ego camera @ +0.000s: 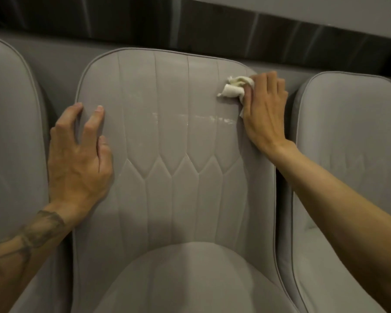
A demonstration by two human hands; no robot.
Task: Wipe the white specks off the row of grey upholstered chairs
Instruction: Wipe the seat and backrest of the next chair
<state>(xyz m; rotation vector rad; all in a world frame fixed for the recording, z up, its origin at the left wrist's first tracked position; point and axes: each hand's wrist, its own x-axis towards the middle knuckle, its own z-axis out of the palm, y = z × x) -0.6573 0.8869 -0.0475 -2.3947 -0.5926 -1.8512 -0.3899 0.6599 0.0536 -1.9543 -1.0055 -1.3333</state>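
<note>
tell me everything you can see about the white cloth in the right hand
The white cloth is a small crumpled wad, soft, like tissue or thin rag, slightly yellowed in its folds. It is bunched under the fingertips of the right hand, which presses it flat against the upper right part of the middle chair's backrest. Most of it sticks out left of the fingers; a corner shows below the palm. It sits above a streak of white specks.

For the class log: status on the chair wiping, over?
Left hand flat, bracing middle chair. Right hand presses white cloth to backrest. White specks remain mid-backrest. Nothing obstructing.
</note>
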